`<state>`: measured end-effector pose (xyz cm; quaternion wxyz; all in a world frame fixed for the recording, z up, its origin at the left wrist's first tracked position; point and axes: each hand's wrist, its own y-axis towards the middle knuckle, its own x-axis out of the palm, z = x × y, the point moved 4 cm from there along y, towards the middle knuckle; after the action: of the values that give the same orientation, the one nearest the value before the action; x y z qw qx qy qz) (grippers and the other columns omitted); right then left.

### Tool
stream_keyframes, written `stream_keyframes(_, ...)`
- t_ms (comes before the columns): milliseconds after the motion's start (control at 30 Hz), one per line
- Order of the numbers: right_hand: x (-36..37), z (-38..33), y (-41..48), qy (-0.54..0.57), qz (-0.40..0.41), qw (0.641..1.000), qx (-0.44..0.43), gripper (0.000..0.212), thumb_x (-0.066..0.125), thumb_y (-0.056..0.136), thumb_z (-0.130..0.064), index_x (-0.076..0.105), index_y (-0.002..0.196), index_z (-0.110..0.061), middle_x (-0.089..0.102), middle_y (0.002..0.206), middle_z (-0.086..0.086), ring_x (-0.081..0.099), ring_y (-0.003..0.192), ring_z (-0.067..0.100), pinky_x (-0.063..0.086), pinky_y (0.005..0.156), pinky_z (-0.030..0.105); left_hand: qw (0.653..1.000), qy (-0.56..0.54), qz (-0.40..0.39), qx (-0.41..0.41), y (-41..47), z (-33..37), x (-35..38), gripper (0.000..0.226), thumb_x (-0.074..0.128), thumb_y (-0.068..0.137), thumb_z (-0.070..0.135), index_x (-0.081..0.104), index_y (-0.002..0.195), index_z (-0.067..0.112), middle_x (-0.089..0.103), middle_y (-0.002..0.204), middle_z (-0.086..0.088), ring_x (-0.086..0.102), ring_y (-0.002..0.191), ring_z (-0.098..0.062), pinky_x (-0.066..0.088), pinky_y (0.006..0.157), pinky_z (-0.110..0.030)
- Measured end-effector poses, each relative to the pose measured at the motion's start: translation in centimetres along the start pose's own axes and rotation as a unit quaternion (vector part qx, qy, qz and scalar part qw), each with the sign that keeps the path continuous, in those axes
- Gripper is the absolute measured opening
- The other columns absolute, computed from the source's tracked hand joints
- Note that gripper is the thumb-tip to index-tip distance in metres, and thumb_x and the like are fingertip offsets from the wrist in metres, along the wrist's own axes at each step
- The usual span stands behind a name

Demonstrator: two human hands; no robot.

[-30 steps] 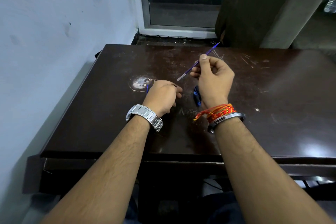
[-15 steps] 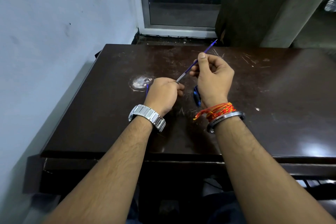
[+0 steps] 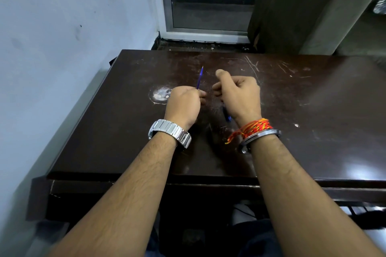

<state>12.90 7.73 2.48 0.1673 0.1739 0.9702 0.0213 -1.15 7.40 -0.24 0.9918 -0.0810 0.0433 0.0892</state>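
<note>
A thin blue pen refill (image 3: 199,78) sticks up and slightly right out of my left hand (image 3: 183,104), which grips its lower end in a closed fist above the dark brown table (image 3: 313,131). What else the fist holds is hidden. My right hand (image 3: 238,96) hovers just to the right with its fingers curled and thumb raised, and I see nothing pinched in it. A dark blue pen part (image 3: 227,115) shows under the heel of my right hand, and it seems to lie on the table.
A round worn white patch (image 3: 159,94) marks the table left of my left hand. A pale wall runs along the left side. Behind the table are a metal-framed door (image 3: 208,6) and a dark cabinet (image 3: 292,6).
My right hand let go of the refill, which had slanted up to the right. The refill is now held by my left hand alone and stands more upright. Both hands stayed nearly in place.
</note>
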Motion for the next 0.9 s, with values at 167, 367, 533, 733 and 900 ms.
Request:
stream_keyframes(167, -1.2, 0.8, 0.5, -0.197, -0.035, 0.980, 0.001, 0.030, 0.060, 0.081, -0.028, 0.071, 0.065, -0.005, 0.066, 0.063, 0.010, 0.061, 0.067, 0.027, 0.045, 0.062, 0.026, 0.999, -0.020, 0.028, -0.009, 0.1, -0.2, -0.4, 0.018, 0.058, 0.074, 0.015, 0.070, 0.060, 0.018, 0.063, 0.055, 0.006, 0.050, 0.046, -0.013, 0.037, 0.039, -0.024)
stream_keyframes(367, -0.7, 1.4, 0.4, -0.323, -0.085, 0.943, 0.009, 0.021, 0.073, 0.077, -0.023, 0.073, 0.090, -0.007, 0.066, 0.095, 0.014, 0.064, 0.089, 0.028, 0.051, 0.073, 0.028, 1.000, 0.002, 0.014, -0.003, -0.2, -0.2, -0.2, 0.017, 0.055, 0.077, 0.016, 0.068, 0.070, 0.009, 0.059, 0.067, -0.006, 0.055, 0.059, -0.020, 0.051, 0.048, -0.028)
stream_keyframes(533, -0.8, 1.3, 0.5, -0.339, -0.090, 0.936, 0.021, 0.023, 0.077, 0.078, -0.020, 0.071, 0.096, -0.006, 0.065, 0.102, 0.016, 0.066, 0.092, 0.032, 0.057, 0.081, 0.036, 1.000, 0.004, 0.008, -0.004, -0.2, -0.2, -0.2, 0.018, 0.055, 0.084, 0.011, 0.068, 0.074, 0.007, 0.057, 0.066, -0.008, 0.056, 0.059, -0.019, 0.055, 0.052, -0.031)
stream_keyframes(733, -0.4, 1.0, 0.1, -0.358, -0.093, 0.929, 0.016, 0.020, 0.075, 0.081, -0.020, 0.072, 0.098, -0.011, 0.064, 0.106, 0.016, 0.066, 0.094, 0.035, 0.049, 0.073, 0.032, 1.000, -0.011, 0.006, -0.003, -0.2, -0.2, -0.1, 0.016, 0.060, 0.082, 0.013, 0.071, 0.071, 0.015, 0.056, 0.048, 0.007, 0.057, 0.053, -0.013, 0.057, 0.054, -0.032)
stream_keyframes(900, 0.1, 1.0, -0.1, -0.363, -0.101, 0.926, 0.018, 0.019, 0.074, 0.081, -0.018, 0.071, 0.099, -0.012, 0.064, 0.107, 0.015, 0.066, 0.096, 0.035, 0.050, 0.073, 0.033, 1.000, -0.009, 0.007, -0.011, -0.1, -0.3, -0.2, 0.015, 0.064, 0.081, 0.011, 0.072, 0.071, 0.018, 0.061, 0.053, 0.005, 0.061, 0.058, -0.013, 0.061, 0.059, -0.037)
